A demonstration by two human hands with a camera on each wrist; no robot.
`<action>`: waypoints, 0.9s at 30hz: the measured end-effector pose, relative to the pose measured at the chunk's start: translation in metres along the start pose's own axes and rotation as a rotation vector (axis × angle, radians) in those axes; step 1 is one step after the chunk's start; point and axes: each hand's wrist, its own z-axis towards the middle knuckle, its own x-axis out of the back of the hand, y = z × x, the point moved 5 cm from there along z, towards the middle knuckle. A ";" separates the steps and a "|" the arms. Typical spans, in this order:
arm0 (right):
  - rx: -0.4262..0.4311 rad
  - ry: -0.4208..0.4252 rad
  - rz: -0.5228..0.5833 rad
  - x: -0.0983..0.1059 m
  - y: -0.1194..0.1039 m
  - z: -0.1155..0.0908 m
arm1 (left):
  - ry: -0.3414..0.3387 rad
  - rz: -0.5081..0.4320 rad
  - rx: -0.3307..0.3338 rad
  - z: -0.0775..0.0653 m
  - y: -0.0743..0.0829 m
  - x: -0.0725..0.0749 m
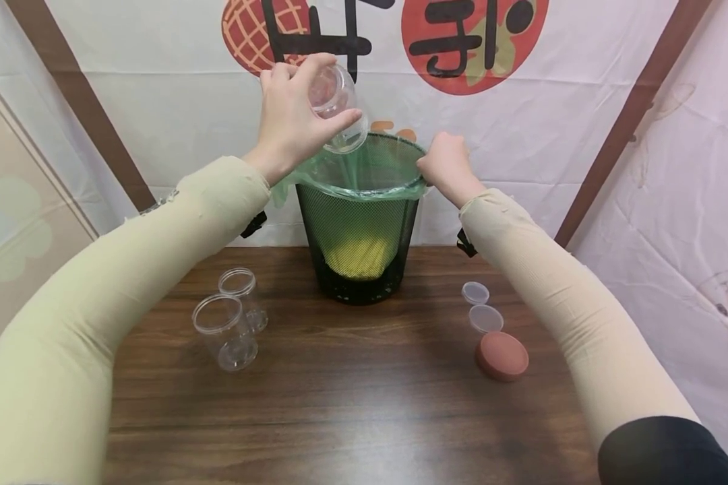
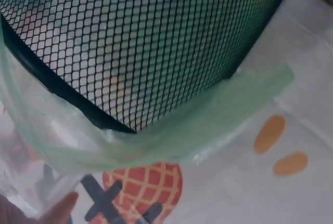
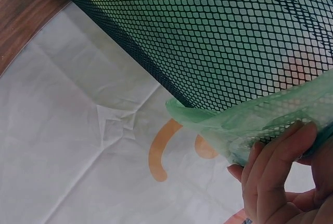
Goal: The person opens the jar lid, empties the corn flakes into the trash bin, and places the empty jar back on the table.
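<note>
My left hand [image 1: 288, 114] grips a clear plastic jar [image 1: 341, 101], tilted with its mouth downward over a black mesh wastebasket [image 1: 315, 232]. A green bag [image 1: 354, 193] lines the basket and folds over its rim. At the rim's right side, my right hand [image 1: 451, 165] holds the edge; in the right wrist view its curled fingers [image 3: 276, 174] pinch the bag's fold there. Something yellow [image 1: 360, 259] lies at the bottom of the basket, seen through the mesh. Only a bit of the left hand [image 2: 62, 211] shows in the left wrist view.
Two clear jars without lids, a front one [image 1: 218, 327] and a back one [image 1: 238, 281], stand on the wooden table [image 1: 340, 404] at left. At right lie two translucent discs [image 1: 486, 318] and reddish lids [image 1: 503, 356]. A printed white cloth [image 1: 522, 135] hangs behind the basket.
</note>
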 end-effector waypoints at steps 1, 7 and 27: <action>-0.001 0.004 -0.001 0.000 0.000 0.000 | 0.003 -0.010 0.007 0.000 -0.001 0.000; -0.006 0.009 -0.001 -0.001 0.002 -0.001 | -0.050 0.078 0.041 0.001 -0.002 -0.003; -0.011 0.004 0.000 0.000 0.002 0.001 | -0.021 0.104 0.095 -0.001 -0.005 -0.008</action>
